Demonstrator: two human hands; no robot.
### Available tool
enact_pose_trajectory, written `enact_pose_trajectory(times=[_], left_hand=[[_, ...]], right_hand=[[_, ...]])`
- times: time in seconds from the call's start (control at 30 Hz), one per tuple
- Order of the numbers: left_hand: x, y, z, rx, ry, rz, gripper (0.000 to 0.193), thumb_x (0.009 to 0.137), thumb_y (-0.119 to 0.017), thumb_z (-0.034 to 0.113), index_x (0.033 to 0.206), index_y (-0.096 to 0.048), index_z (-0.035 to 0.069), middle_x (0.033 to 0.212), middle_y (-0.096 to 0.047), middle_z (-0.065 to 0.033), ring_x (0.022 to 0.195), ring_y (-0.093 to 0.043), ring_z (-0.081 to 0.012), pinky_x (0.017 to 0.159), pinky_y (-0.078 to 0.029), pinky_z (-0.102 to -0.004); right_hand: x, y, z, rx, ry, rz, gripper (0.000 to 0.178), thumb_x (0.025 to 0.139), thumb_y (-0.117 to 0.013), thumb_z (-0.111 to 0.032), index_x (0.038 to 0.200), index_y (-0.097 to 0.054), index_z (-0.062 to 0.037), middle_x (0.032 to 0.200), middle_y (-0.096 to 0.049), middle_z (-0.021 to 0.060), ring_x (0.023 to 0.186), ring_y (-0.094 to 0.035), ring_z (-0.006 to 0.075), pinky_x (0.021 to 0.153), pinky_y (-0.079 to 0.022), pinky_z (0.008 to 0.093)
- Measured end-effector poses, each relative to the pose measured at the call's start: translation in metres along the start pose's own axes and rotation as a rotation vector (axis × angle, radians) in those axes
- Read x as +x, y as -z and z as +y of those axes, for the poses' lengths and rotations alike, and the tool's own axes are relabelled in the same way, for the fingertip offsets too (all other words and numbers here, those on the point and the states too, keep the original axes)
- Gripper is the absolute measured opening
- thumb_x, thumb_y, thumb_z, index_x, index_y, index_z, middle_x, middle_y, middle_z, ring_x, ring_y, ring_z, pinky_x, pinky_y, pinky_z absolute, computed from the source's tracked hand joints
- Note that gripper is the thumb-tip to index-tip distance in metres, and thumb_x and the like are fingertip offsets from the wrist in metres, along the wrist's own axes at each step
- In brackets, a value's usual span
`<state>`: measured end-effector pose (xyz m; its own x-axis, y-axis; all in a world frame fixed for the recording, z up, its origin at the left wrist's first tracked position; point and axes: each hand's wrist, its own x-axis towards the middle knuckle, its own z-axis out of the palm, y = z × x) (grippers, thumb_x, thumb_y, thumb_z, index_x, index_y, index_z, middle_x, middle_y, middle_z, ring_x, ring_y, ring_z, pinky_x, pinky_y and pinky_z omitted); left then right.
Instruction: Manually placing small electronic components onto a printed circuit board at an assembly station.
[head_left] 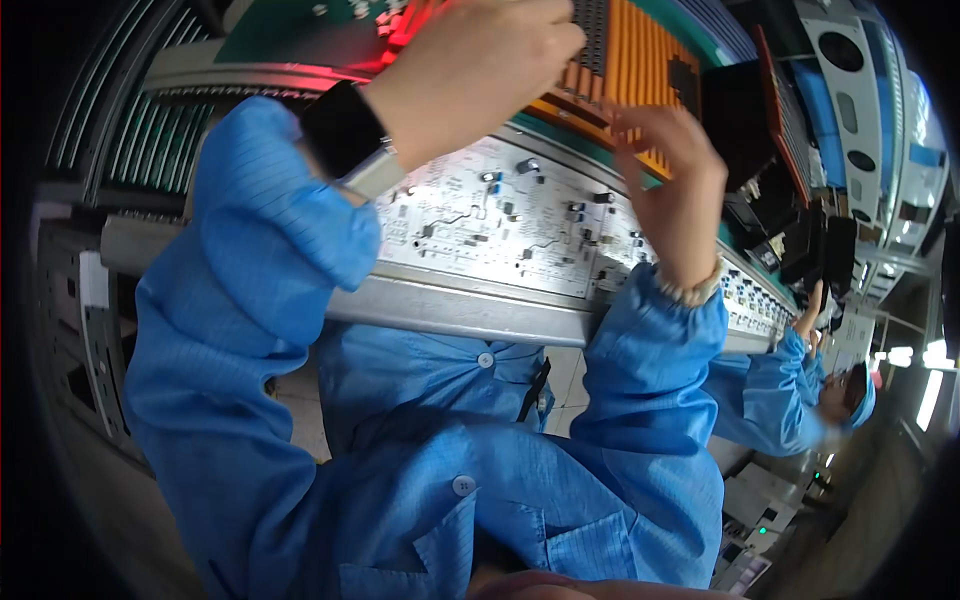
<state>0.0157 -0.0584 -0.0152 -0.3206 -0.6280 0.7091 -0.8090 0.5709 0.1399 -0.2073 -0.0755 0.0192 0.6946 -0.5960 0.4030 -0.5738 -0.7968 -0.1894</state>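
Observation:
A white circuit board [480,225] with small blue, black and silver components lies on a metal rail right in front of me. My left hand [480,70], with a dark watch on the wrist, reaches over the board's far edge. Its fingers curl closed beside an orange slotted tray [640,50]; the upper edge cuts off part of the hand, and whatever the fingertips hold is hidden. My right hand [675,170] hovers above the board's right part, near the tray's front edge. Its fingers are loosely bent and apart, slightly blurred, with nothing visible in them.
Red light falls on a green surface [290,35] with small white parts at upper left. A black bin [740,120] stands right of the tray. Another board [755,305] sits farther along the rail, where a person in blue [770,400] works.

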Motion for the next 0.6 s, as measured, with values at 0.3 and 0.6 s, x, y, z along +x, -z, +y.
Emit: enact_pose_trajectory(times=[0.3, 0.6], left_hand=[[-0.001, -0.013, -0.001, -0.098, 0.094, -0.048, 0.016, 0.093, -0.061, 0.013, 0.106, -0.064, 0.004, 0.099, -0.067, -0.0086, 0.093, -0.062, -0.0276, 0.084, -0.048, -0.0368], [-0.001, -0.02, -0.007, -0.155, 0.155, -0.046, 0.016, 0.094, -0.058, 0.009, 0.108, -0.061, 0.004, 0.103, -0.064, -0.0096, 0.091, -0.063, -0.0256, 0.082, -0.05, -0.0345]], right_hand=[[-0.045, 0.021, 0.114, -0.212, -0.652, -0.073, 0.038, 0.09, -0.064, -0.015, 0.127, -0.063, -0.0057, 0.074, -0.069, 0.0149, 0.061, -0.067, 0.0209, 0.058, -0.051, 0.0319], [-0.043, 0.011, 0.127, -0.218, -0.662, -0.082, 0.039, 0.091, -0.058, -0.015, 0.129, -0.061, -0.0096, 0.085, -0.068, 0.0253, 0.067, -0.069, 0.0325, 0.063, -0.053, 0.0367]])
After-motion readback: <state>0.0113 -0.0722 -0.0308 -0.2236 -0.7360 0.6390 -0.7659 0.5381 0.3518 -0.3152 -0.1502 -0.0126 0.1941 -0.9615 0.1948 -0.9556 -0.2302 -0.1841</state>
